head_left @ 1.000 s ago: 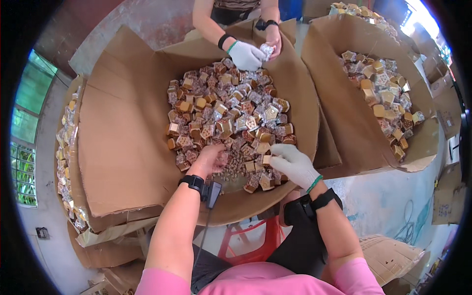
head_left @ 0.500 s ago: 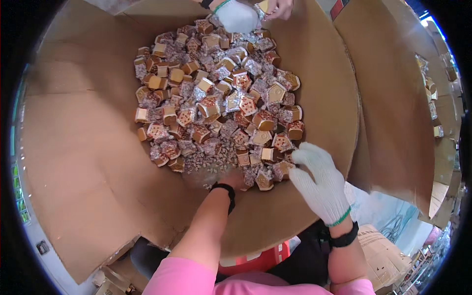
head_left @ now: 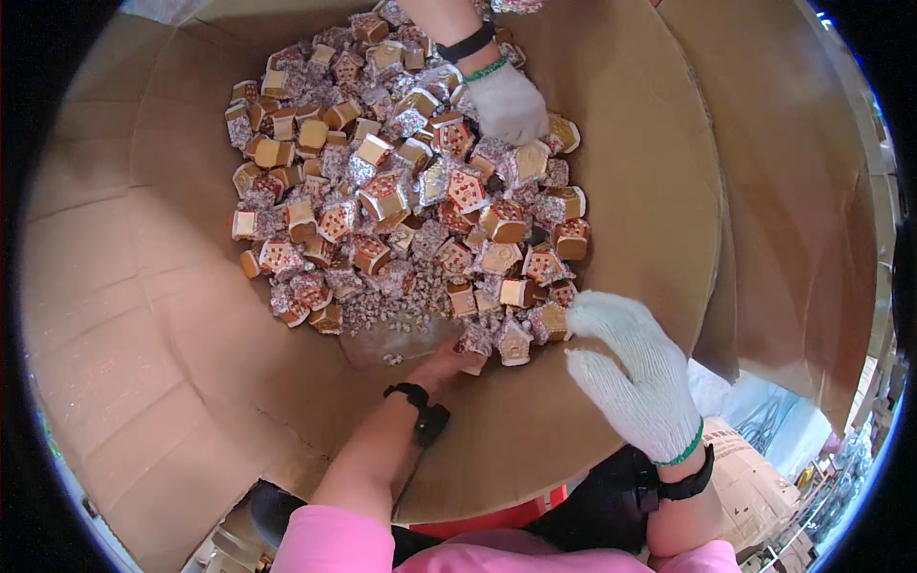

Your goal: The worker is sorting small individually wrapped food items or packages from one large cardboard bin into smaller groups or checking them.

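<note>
**Two hands at the near edge of a heap of small house-shaped ornaments**

Seen from above: a wide brown cardboard sheet [head_left: 143,315], creased and curving up at the sides like a shallow tray. Heaped on its middle and far part, a pile of miniature house ornaments [head_left: 401,191], gold, white and red-patterned, many glittery, lying tumbled at every angle.

Left hand [head_left: 449,355] bare, reaching in from the lower edge with a black wristband [head_left: 417,406] on the wrist. Resting at the near rim of the pile, beside a clear plastic bag [head_left: 401,336] lying flat on the cardboard with loose glitter scraps around it. Fingers mostly hidden under the bag and the nearest houses, so impossible to tell whether pinching or flat.

Right hand [head_left: 635,374] in a white knitted glove with a green cuff, a black watch [head_left: 683,482] behind it. Raised above the cardboard just right of the pile's near corner, thumb apart from the fingers, fingers loosely together and slightly curled, holding nothing visible. Nearest to it, a small white house [head_left: 514,341] and a gold one [head_left: 554,320] at the pile's edge.

At the far side, another person's gloved hand [head_left: 511,103], also white with a green cuff, pressed down onto the houses there.

Pink sleeves at the bottom edge.
</note>
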